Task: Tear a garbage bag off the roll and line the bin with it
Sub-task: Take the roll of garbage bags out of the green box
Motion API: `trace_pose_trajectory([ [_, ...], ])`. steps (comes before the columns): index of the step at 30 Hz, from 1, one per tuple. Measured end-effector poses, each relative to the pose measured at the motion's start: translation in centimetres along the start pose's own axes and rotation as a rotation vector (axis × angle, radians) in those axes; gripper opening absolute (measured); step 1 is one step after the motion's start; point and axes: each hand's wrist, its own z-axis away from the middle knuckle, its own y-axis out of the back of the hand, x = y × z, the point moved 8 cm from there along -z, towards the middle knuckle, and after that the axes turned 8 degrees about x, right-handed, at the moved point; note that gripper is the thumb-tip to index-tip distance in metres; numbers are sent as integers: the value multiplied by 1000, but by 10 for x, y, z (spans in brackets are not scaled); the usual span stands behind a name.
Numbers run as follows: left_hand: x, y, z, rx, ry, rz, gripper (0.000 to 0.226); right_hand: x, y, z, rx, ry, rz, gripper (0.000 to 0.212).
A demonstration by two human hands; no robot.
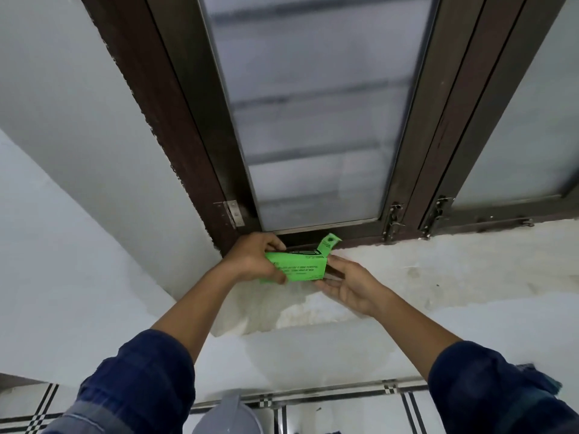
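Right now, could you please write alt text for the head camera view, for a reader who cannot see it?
Two bare hands hold a bright green box up by a window sill: the left hand has it in its grip, and the right hand reaches its open end, where a flap sticks up. Behind are a dark-framed frosted window and a stained white wall.

Small black print on green box (296, 267) too fine to read; contents hidden, perhaps the bag roll; grey plastic object (227, 416) cut off by bottom edge; frosted window glass (316, 120) blurred.
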Motion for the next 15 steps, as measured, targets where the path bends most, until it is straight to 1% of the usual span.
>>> trace_pose_trajectory([
  [2,17,8,-2,99,-42,62,59,3,7,1,14,-58,-170,26],
  [4,34,11,-1,181,-82,174,57,1,10,2,-4,-68,-285,32],
  [7,61,18,3,283,-144,283,58,-7,14,2,-25,-56,-364,38],
  [11,104,36,17,456,-319,442,57,-14,11,3,-80,-68,-483,46],
  [13,118,43,25,519,-374,474,57,-18,9,5,-104,-71,-536,48],
  [15,127,46,29,536,-388,458,56,-20,11,5,-100,-75,-582,51],
])
